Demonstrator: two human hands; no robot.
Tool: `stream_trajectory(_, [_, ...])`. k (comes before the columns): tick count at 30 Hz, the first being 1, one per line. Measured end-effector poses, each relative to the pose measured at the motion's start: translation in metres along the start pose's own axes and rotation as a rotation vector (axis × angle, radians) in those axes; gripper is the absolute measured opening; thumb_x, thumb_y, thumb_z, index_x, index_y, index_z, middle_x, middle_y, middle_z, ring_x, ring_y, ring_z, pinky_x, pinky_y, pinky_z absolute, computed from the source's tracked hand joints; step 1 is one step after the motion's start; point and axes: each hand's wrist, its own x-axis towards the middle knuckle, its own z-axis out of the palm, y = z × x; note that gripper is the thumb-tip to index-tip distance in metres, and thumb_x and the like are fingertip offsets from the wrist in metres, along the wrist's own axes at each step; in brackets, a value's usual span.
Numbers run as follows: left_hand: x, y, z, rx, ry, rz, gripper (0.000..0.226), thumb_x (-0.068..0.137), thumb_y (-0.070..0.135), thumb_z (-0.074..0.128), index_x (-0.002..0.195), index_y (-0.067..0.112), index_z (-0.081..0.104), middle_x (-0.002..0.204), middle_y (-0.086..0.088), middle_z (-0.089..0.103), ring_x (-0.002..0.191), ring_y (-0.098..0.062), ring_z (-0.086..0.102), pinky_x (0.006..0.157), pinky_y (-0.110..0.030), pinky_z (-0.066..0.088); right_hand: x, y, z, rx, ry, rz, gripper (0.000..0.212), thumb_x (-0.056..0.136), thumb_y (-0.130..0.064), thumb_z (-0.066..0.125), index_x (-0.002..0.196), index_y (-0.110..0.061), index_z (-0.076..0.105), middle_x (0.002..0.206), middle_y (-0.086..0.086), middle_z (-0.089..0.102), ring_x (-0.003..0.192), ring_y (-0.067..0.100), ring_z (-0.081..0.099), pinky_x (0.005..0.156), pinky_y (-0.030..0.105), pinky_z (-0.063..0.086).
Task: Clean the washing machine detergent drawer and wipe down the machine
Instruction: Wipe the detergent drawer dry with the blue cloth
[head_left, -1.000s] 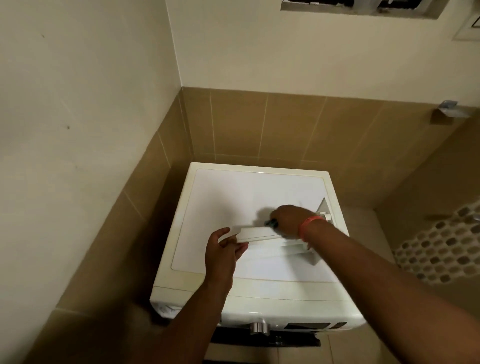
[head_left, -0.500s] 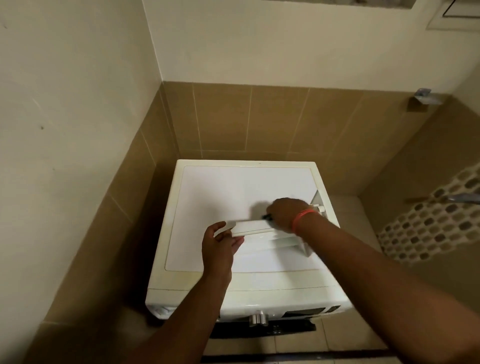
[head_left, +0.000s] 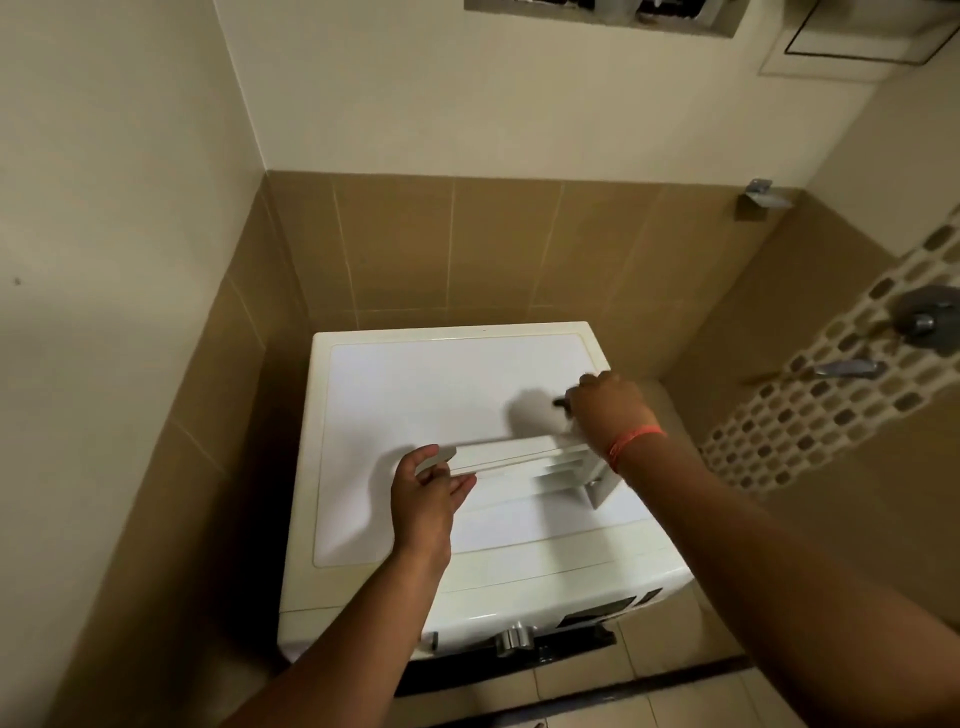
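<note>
Where the white, box-shaped washing machine stands pushed into the corner, its left side runs close along a wall of smooth tan rectangular tiles and its back edge sits just short of the rear tiled wall, so open room lies only to its right and front, over the pale tiled floor. Its flat, glossy top has rounded corners and a thin cream border set in from the rim.

Lying across the front half of that top is the white plastic detergent drawer, a long, narrow tray with ribbed inner walls; its near right end reaches toward the machine's right edge. The left hand holds the drawer's left end, thumb above and fingers curled beneath its lip. The right hand, with a thin orange band at the wrist, is above the drawer's far right part, close to the machine's right rim; its fingers are closed round a small dark tool whose tip pokes out to the left. What the tool is, the blur does not let me tell.

On the curved front panel, a silvery round dial sits beside a dark display strip. To the right, a wall with a mosaic band of rounded tiles carries metal tap fittings.
</note>
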Motion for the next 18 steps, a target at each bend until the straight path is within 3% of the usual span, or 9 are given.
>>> stream_trajectory(3, [0.001, 0.001, 0.001, -0.005, 0.005, -0.006, 0.035, 0.092, -0.012, 0.041, 0.107, 0.014, 0.058, 0.095, -0.013, 0.050, 0.081, -0.033, 0.065, 0.079, -0.035, 0.060, -0.012, -0.012, 0.015, -0.064, 0.004, -0.095, 0.028, 0.095, -0.013, 0.045, 0.114, -0.017, 0.065, 0.115, 0.006, 0.056, 0.110, 0.032, 0.050, 0.084, 0.039, 0.042])
stream_trajectory(8, [0.000, 0.000, 0.004, -0.006, 0.024, 0.003, 0.027, 0.097, -0.006, 0.040, 0.106, 0.013, 0.058, 0.099, -0.010, 0.055, 0.071, -0.029, 0.067, 0.075, -0.035, 0.060, -0.038, -0.025, 0.040, -0.007, 0.170, -0.028, 0.027, 0.068, 0.006, 0.058, 0.083, -0.013, 0.070, 0.083, 0.007, 0.058, 0.078, 0.032, 0.055, 0.061, 0.036, 0.046])
stream_trajectory(11, [0.000, 0.001, 0.004, 0.015, 0.004, 0.013, 0.032, 0.095, -0.009, 0.038, 0.105, 0.014, 0.058, 0.098, -0.010, 0.053, 0.069, -0.028, 0.065, 0.077, -0.037, 0.060, -0.041, -0.031, 0.044, 0.207, 0.163, -0.057, 0.044, 0.071, 0.006, 0.053, 0.102, -0.018, 0.071, 0.092, 0.005, 0.059, 0.084, 0.030, 0.054, 0.068, 0.038, 0.050])
stream_trajectory(13, [0.001, 0.003, 0.003, 0.020, -0.017, 0.009, 0.036, 0.092, -0.013, 0.038, 0.109, 0.012, 0.058, 0.095, -0.011, 0.051, 0.071, -0.029, 0.064, 0.078, -0.039, 0.060, -0.041, -0.038, 0.036, 0.423, 0.111, -0.178, 0.054, 0.077, 0.007, 0.051, 0.115, -0.027, 0.069, 0.101, 0.002, 0.060, 0.093, 0.026, 0.053, 0.078, 0.037, 0.051])
stream_trajectory(15, [0.000, 0.007, 0.001, 0.028, -0.056, 0.006, 0.039, 0.091, -0.015, 0.038, 0.116, 0.009, 0.057, 0.092, -0.011, 0.050, 0.074, -0.029, 0.064, 0.080, -0.039, 0.059, -0.043, -0.041, 0.019, 0.692, 0.080, -0.226, 0.055, 0.076, 0.011, 0.055, 0.114, -0.026, 0.071, 0.101, 0.004, 0.061, 0.090, 0.023, 0.057, 0.077, 0.036, 0.053])
stream_trajectory(18, [0.000, 0.011, -0.001, 0.057, -0.102, 0.024, 0.038, 0.093, -0.015, 0.038, 0.119, 0.007, 0.055, 0.089, -0.011, 0.052, 0.076, -0.031, 0.066, 0.079, -0.037, 0.060, -0.050, -0.010, 0.001, 1.078, 0.272, 0.128, 0.052, 0.073, 0.016, 0.052, 0.107, -0.017, 0.074, 0.100, 0.007, 0.065, 0.081, 0.023, 0.065, 0.072, 0.031, 0.055])
